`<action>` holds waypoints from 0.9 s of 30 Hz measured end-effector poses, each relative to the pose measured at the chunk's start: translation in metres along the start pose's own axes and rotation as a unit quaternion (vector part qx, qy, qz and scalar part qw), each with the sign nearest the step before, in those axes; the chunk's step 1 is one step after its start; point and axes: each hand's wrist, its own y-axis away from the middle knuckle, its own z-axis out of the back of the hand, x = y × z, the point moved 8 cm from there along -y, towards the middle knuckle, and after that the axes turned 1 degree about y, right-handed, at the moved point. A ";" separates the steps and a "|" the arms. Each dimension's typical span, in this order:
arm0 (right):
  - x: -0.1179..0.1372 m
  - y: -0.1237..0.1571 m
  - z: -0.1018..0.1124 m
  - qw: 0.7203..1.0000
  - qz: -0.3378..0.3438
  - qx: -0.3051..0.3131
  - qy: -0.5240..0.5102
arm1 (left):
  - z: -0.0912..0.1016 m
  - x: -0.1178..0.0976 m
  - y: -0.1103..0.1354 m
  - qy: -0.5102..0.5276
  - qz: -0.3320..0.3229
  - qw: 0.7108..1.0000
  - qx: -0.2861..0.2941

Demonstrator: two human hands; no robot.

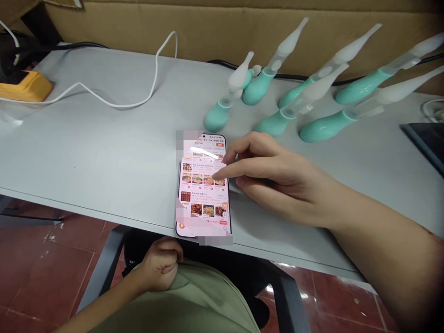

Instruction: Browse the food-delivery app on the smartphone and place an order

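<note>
Phone [204, 185] lay flat at the near edge of the table [104, 152], screen lit, long axis running away from the person. Right hand [277, 180] was the nearer one, just to the phone's right and loosely open. Its index fingertip [218, 175] touched the screen around mid-height, with the other fingers half curled and gripping nothing. Left hand [163, 268] sat in the lap below the table edge, fisted — nothing visible in it.
</note>
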 end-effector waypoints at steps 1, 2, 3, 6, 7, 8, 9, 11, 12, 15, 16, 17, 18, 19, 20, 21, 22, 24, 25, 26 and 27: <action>0.001 0.000 -0.001 1.000 0.004 0.002 0.006 | 0.000 0.000 0.000 0.002 0.000 1.000 -0.006; 0.003 0.000 -0.002 1.000 0.010 0.006 0.014 | 0.001 0.001 0.001 0.004 0.000 1.000 -0.010; 0.004 0.000 -0.004 1.000 0.016 0.013 0.020 | 0.000 0.001 0.001 0.006 0.000 1.000 -0.011; 0.007 0.001 -0.007 0.999 0.025 0.022 0.027 | -0.002 0.000 0.000 0.006 0.000 1.000 -0.002; 0.007 0.001 -0.007 0.999 0.022 0.019 0.023 | -0.002 0.000 -0.001 0.006 0.000 1.000 -0.001; 0.005 0.001 -0.007 1.000 0.018 0.015 0.019 | -0.001 -0.001 -0.001 0.006 -0.002 1.000 -0.003; 0.004 0.001 -0.006 1.000 0.012 0.012 0.016 | -0.001 -0.002 -0.002 0.007 -0.001 1.000 -0.005; 0.002 0.001 -0.006 1.000 0.006 0.013 0.019 | -0.001 -0.002 -0.003 0.006 0.003 1.000 -0.003; 0.002 0.001 -0.006 1.000 0.008 0.014 0.022 | -0.002 -0.002 -0.003 0.006 0.005 1.000 0.002; 0.004 0.000 -0.007 0.999 0.020 0.020 0.032 | -0.002 -0.002 -0.002 0.008 0.001 1.000 0.003; 0.004 0.001 -0.007 0.999 0.023 0.022 0.031 | -0.003 -0.001 -0.001 0.008 0.001 1.000 0.002; 0.004 0.001 -0.007 0.999 0.024 0.021 0.029 | -0.003 0.000 0.000 0.009 0.002 1.000 -0.001; 0.004 0.001 -0.007 0.999 0.023 0.018 0.026 | -0.003 0.001 0.002 0.010 0.004 1.000 -0.005; 0.004 0.001 -0.006 0.999 0.021 0.014 0.021 | -0.003 0.002 0.002 0.011 0.007 1.000 -0.006; 0.004 0.002 -0.005 1.000 0.020 0.010 0.017 | -0.003 0.003 0.003 0.012 0.010 1.000 -0.005; 0.004 0.002 -0.005 1.000 0.020 0.008 0.014 | -0.004 0.004 0.003 0.012 0.013 1.000 -0.002; 0.004 0.002 -0.005 1.000 0.020 0.010 0.015 | -0.004 0.003 0.003 0.013 0.012 1.000 -0.002; 0.006 0.003 -0.005 0.999 0.027 0.015 0.021 | -0.003 0.002 0.002 0.012 0.010 1.000 -0.004; 0.008 0.003 -0.006 0.999 0.034 0.019 0.024 | -0.003 0.001 0.001 0.013 0.009 1.000 -0.005; 0.009 0.003 -0.007 0.999 0.039 0.024 0.026 | -0.002 0.001 0.001 0.014 0.009 1.000 -0.008; 0.011 0.004 -0.009 0.998 0.044 0.030 0.027 | -0.002 0.001 0.001 0.015 0.010 1.000 -0.006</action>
